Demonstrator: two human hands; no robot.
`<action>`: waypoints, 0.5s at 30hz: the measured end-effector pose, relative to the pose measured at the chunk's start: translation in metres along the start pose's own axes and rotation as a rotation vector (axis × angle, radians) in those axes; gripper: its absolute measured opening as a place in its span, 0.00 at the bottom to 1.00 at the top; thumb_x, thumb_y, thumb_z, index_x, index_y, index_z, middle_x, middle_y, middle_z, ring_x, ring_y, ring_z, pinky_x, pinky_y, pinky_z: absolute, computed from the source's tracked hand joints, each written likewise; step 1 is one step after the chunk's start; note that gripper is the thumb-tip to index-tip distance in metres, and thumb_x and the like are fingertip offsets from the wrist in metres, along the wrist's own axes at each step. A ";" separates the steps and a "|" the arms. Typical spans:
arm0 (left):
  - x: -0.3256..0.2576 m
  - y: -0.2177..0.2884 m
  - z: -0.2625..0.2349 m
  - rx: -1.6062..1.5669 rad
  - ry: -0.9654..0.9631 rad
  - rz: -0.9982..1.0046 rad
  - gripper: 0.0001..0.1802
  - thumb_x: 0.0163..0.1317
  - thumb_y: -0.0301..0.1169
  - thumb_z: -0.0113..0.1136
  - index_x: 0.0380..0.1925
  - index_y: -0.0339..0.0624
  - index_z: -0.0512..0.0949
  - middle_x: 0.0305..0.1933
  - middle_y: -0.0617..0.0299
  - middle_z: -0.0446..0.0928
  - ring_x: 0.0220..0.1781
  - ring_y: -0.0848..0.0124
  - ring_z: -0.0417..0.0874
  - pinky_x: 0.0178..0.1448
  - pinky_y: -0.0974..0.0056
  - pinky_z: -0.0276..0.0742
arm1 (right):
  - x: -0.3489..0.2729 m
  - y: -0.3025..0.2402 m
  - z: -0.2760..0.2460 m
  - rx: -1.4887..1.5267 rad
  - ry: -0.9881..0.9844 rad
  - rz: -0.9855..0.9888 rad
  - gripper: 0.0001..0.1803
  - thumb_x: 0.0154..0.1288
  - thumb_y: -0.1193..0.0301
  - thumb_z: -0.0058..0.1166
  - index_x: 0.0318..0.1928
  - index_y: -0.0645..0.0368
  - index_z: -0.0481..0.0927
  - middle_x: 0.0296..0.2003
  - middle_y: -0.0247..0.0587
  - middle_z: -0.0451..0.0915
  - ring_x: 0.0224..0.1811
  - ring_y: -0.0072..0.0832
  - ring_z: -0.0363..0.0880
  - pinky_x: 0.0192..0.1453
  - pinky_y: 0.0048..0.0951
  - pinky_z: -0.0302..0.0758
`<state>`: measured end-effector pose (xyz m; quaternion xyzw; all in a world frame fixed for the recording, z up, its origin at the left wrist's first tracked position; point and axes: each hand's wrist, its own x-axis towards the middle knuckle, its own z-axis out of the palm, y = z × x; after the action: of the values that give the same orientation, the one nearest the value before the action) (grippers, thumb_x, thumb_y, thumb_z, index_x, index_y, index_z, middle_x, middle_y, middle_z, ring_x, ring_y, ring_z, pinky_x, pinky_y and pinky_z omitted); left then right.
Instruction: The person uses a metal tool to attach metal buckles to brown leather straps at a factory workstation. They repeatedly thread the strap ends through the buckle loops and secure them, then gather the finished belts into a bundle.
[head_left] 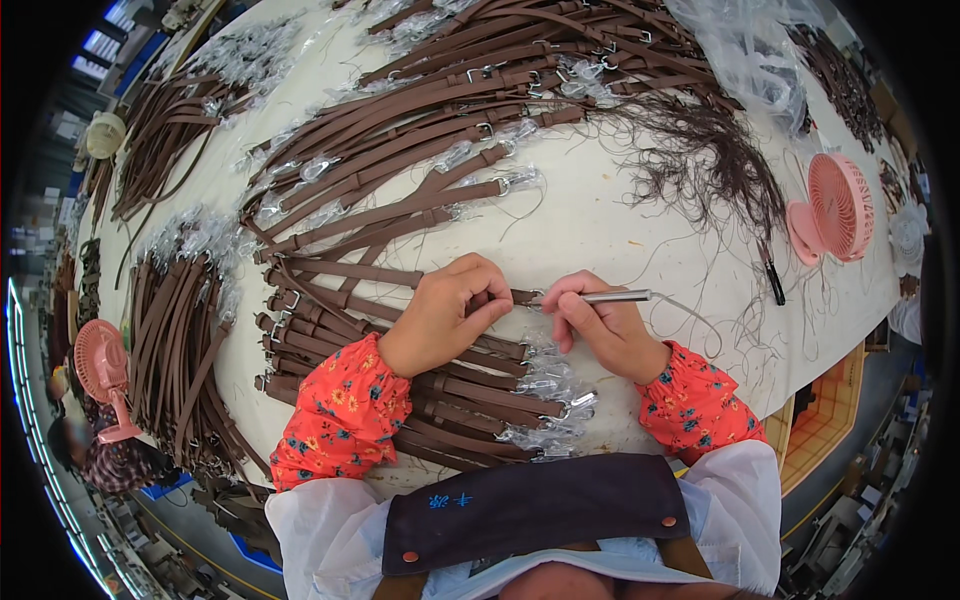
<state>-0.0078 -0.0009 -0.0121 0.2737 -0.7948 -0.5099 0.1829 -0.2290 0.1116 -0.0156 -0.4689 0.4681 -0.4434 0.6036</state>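
My left hand (445,312) is closed, thumb and fingers pinching a brown strap (350,270) near its end. The short strap end pokes out to the right of my fingertips. Just beside it, my right hand (603,322) is closed around a slim silver pen-like tool (618,296). Its tip lies close to the strap end; whether they touch is hard to make out. A thin thread or cord (690,312) curves away from the tool's back end. Below my hands lies a row of brown straps (465,385) with metal buckles, their right ends wrapped in clear plastic.
A large heap of brown straps (430,120) covers the far side of the white table (590,215). More straps (175,350) lie at left. Dark loose threads (700,150), a black pen-like item (774,280) and a pink fan (840,208) sit at right; another pink fan (101,360) stands left.
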 end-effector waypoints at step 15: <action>0.001 0.001 -0.001 0.017 -0.007 -0.010 0.04 0.62 0.23 0.66 0.34 0.37 0.80 0.36 0.64 0.76 0.31 0.78 0.75 0.34 0.71 0.71 | 0.000 0.002 -0.001 -0.012 -0.005 -0.013 0.15 0.82 0.64 0.41 0.50 0.64 0.74 0.29 0.36 0.78 0.28 0.19 0.77 0.35 0.22 0.75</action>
<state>-0.0081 -0.0014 -0.0108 0.2775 -0.7984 -0.5047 0.1754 -0.2298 0.1115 -0.0174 -0.4767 0.4662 -0.4435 0.5989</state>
